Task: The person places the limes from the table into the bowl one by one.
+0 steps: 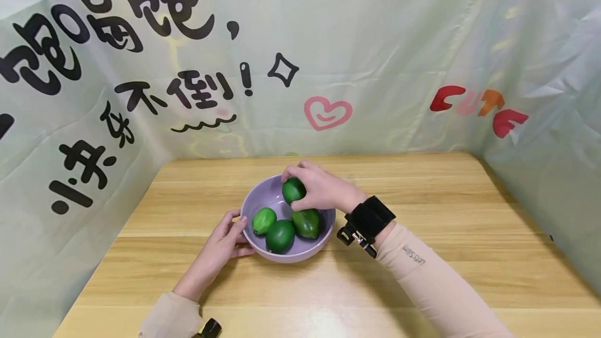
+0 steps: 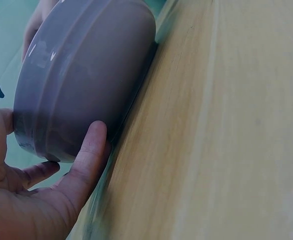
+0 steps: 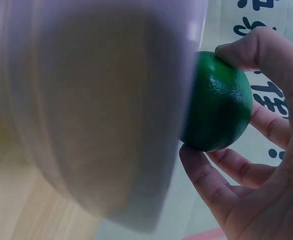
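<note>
A lilac bowl point(image 1: 253, 200) stands on the wooden table, with a light green lime point(image 1: 264, 220), a dark green lime point(image 1: 280, 237) and an avocado point(image 1: 307, 224) inside. My left hand point(image 1: 225, 239) holds the bowl at its left side, thumb at the rim and fingers against the outer wall. In the left wrist view, fingertips point(image 2: 96, 132) touch the bowl's underside curve. My right hand point(image 1: 324, 186) grips another dark green lime point(image 3: 221, 102) between thumb and fingers, at the far part of the bowl. The bowl wall partly hides this lime in the right wrist view.
The wooden table point(image 1: 422, 254) reaches back to a pale cloth backdrop point(image 1: 385, 40) with printed lettering, which also stands at both sides. A black strap with a small camera point(image 1: 371, 218) is on the right wrist.
</note>
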